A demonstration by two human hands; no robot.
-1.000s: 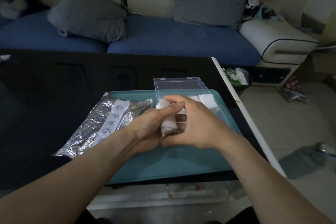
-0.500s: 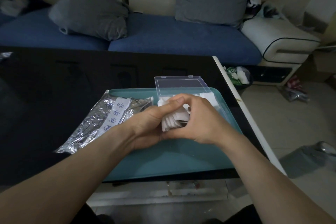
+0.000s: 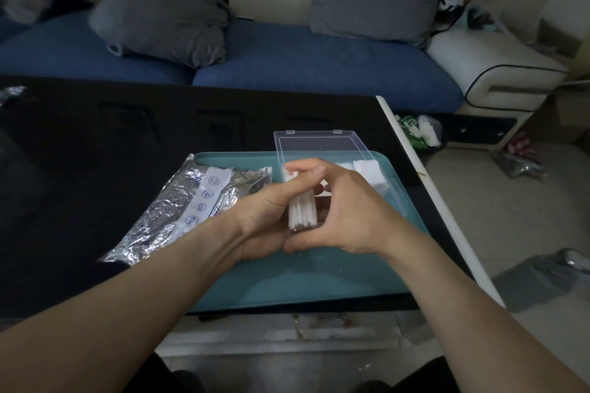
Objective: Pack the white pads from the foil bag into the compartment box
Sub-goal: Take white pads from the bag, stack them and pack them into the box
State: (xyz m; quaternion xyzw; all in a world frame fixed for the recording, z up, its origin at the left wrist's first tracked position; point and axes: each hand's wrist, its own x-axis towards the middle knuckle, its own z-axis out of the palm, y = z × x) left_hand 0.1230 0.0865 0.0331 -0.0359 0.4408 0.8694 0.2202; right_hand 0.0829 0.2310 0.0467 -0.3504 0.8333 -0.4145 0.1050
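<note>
A stack of white pads (image 3: 302, 210) stands on edge between both hands above the teal tray (image 3: 287, 281). My left hand (image 3: 268, 214) grips the stack from the left, thumb over its top. My right hand (image 3: 344, 214) curls round it from the right. Behind the hands sits the clear compartment box (image 3: 380, 182) with its lid (image 3: 316, 145) open toward the sofa; white pads (image 3: 367, 167) lie in its far right compartment. The silver foil bag (image 3: 178, 214) lies flat on the tray's left edge, its mouth toward the box.
The tray rests on a black table (image 3: 95, 143) whose white right edge (image 3: 434, 201) drops to a tiled floor with litter. A blue sofa (image 3: 287, 57) with grey cushions runs behind the table.
The stack in my hands has turned from a loose, fanned bunch to an upright, squared one. Both hands stay in the same place above the tray.
</note>
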